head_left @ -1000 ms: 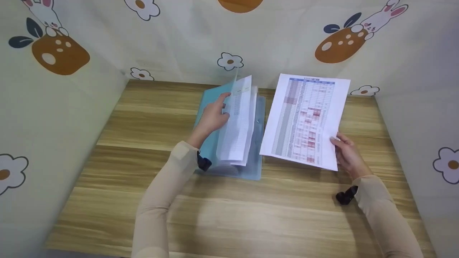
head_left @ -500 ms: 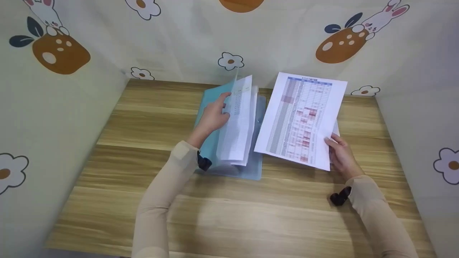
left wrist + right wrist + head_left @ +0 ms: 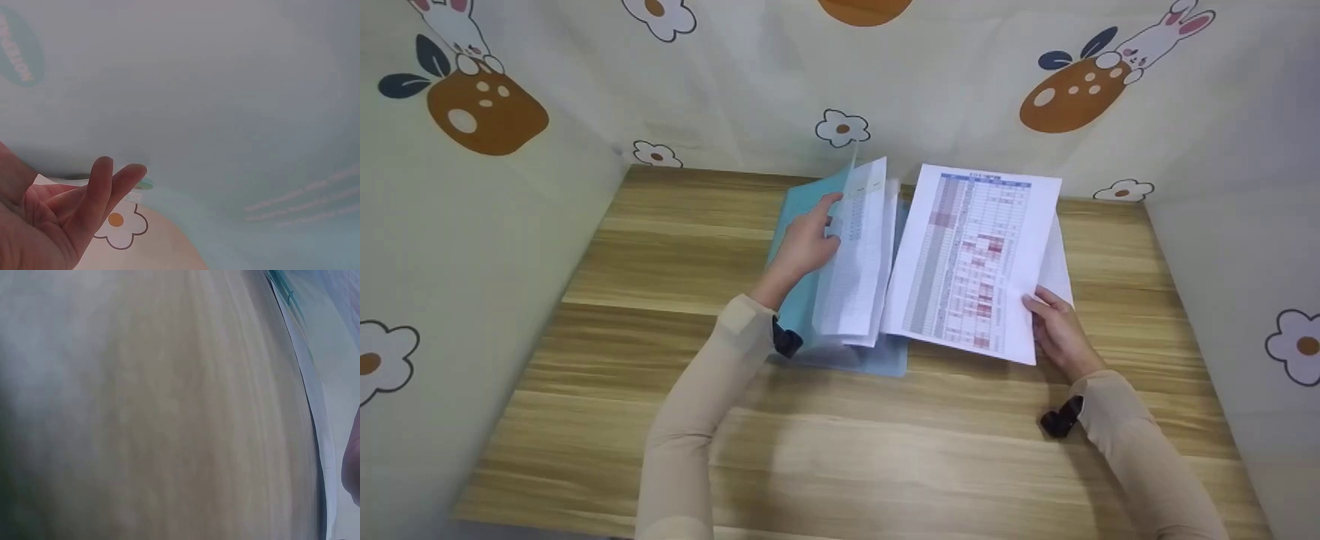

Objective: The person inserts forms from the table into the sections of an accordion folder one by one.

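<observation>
In the head view my left hand (image 3: 806,240) holds the edge of a partly raised teal folder (image 3: 791,300), its index finger and thumb against the leaves. Sheets with printed tables (image 3: 859,247) stand tilted inside the folder. My right hand (image 3: 1061,330) pinches the right edge of a printed sheet (image 3: 971,262), thumb on top. That sheet carries a table with red-shaded cells and overlaps the folder's right side. Behind it another pale leaf (image 3: 1057,255) shows. The left wrist view shows the cover (image 3: 197,112) over my fingers; the right wrist view catches only a fingertip.
The wooden tabletop (image 3: 840,450) lies under both arms. A patterned cloth wall (image 3: 735,90) rises close behind the folder and along both sides. A black wrist camera (image 3: 787,339) sits on the left wrist, another (image 3: 1061,418) on the right.
My right hand has moved left with the printed sheet, bringing it over the folder's right side; more of the pale leaf shows behind. The left hand has stayed in place.
</observation>
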Demonstrator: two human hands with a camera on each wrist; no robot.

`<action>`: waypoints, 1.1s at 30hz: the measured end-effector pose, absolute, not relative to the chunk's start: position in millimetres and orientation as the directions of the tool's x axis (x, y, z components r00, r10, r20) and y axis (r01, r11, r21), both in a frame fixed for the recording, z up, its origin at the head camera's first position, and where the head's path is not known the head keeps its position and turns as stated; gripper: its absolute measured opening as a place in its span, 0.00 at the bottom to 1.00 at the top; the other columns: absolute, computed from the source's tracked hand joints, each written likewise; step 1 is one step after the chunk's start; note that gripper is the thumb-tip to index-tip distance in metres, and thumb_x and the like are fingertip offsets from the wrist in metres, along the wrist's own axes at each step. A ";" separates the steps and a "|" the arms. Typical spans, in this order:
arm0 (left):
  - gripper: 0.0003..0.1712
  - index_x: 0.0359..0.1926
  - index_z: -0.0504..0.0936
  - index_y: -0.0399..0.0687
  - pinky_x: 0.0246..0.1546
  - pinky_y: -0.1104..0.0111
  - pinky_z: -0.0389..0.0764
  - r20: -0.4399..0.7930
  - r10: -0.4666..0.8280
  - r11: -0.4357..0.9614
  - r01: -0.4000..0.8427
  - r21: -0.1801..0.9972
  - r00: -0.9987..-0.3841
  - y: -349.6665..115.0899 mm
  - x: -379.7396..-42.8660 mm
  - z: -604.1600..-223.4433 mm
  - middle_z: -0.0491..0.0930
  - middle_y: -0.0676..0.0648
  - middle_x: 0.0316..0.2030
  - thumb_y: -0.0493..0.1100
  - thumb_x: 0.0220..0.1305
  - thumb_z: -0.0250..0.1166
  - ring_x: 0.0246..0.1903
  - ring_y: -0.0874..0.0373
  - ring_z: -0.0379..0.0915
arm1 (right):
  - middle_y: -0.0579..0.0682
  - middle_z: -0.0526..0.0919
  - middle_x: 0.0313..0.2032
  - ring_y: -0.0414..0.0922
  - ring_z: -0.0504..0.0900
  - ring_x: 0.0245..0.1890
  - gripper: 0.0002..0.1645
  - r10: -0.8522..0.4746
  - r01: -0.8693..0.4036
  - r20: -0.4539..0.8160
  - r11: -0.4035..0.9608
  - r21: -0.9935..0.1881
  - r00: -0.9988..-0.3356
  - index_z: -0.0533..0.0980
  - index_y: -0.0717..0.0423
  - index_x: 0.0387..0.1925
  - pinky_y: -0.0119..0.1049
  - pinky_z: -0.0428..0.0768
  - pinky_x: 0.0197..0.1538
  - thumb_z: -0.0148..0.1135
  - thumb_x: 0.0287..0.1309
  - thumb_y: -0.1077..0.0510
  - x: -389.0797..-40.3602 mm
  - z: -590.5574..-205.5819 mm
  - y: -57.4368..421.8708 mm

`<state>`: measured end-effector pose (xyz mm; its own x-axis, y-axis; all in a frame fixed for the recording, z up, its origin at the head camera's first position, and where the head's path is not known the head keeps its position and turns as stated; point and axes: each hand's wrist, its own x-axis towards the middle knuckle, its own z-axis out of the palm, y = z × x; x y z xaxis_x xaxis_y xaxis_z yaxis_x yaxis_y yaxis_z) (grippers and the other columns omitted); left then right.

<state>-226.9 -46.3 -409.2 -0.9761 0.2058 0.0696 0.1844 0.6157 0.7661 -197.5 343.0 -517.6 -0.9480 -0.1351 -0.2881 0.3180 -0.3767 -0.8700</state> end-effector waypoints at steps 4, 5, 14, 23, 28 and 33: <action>0.33 0.63 0.56 0.44 0.38 0.62 0.73 0.070 0.206 0.615 0.185 0.766 -0.976 -46.3 -226.5 -409.0 0.71 0.38 0.50 0.31 0.55 0.50 0.48 0.49 0.69 | 0.51 0.80 0.33 0.42 0.79 0.34 0.10 -0.135 0.329 -0.300 -0.363 -0.872 -0.944 0.73 0.53 0.40 0.33 0.75 0.35 0.49 0.59 0.65 -196.9 -517.7 339.6; 0.33 0.63 0.56 0.43 0.38 0.61 0.73 0.069 0.207 0.615 0.185 0.767 -0.976 -46.3 -226.5 -409.0 0.71 0.38 0.51 0.31 0.55 0.50 0.48 0.49 0.69 | 0.51 0.80 0.34 0.42 0.79 0.34 0.10 -0.135 0.332 -0.304 -0.359 -0.872 -0.943 0.73 0.53 0.40 0.33 0.75 0.35 0.49 0.59 0.65 -196.7 -517.7 338.9; 0.34 0.63 0.57 0.43 0.36 0.64 0.72 0.098 0.208 0.623 0.209 0.754 -0.973 -46.8 -227.3 -409.8 0.74 0.39 0.47 0.29 0.52 0.48 0.46 0.51 0.70 | 0.50 0.80 0.33 0.42 0.78 0.34 0.09 -0.146 0.336 -0.305 -0.321 -0.885 -0.941 0.75 0.52 0.38 0.33 0.75 0.36 0.52 0.57 0.65 -195.5 -519.2 333.8; 0.33 0.64 0.55 0.46 0.40 0.62 0.72 0.052 0.205 0.615 0.170 0.770 -0.977 -46.1 -227.4 -408.4 0.71 0.39 0.51 0.31 0.55 0.50 0.48 0.51 0.68 | 0.51 0.80 0.34 0.43 0.79 0.35 0.09 -0.196 0.369 -0.323 -0.288 -0.884 -0.926 0.72 0.55 0.41 0.34 0.75 0.36 0.51 0.58 0.65 -197.8 -517.6 327.8; 0.33 0.64 0.55 0.46 0.40 0.62 0.72 0.042 0.203 0.623 0.162 0.765 -0.978 -46.1 -227.6 -408.3 0.70 0.40 0.52 0.31 0.56 0.50 0.49 0.51 0.68 | 0.51 0.80 0.34 0.43 0.79 0.35 0.09 -0.199 0.401 -0.356 -0.284 -0.871 -0.913 0.75 0.53 0.38 0.33 0.75 0.36 0.51 0.57 0.65 -202.7 -515.0 324.0; 0.33 0.64 0.55 0.47 0.41 0.62 0.72 0.037 0.201 0.629 0.158 0.761 -0.979 -46.2 -227.2 -408.3 0.70 0.40 0.52 0.32 0.56 0.50 0.49 0.51 0.68 | 0.51 0.80 0.34 0.43 0.79 0.35 0.10 -0.201 0.418 -0.372 -0.289 -0.861 -0.906 0.72 0.56 0.41 0.33 0.75 0.37 0.52 0.57 0.65 -206.9 -513.5 320.4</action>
<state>-227.2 -46.2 -408.3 -0.9789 0.2009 0.0367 0.1577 0.6288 0.7614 -206.9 320.4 -513.5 -0.9063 -0.2006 -0.3720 0.4175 -0.2893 -0.8614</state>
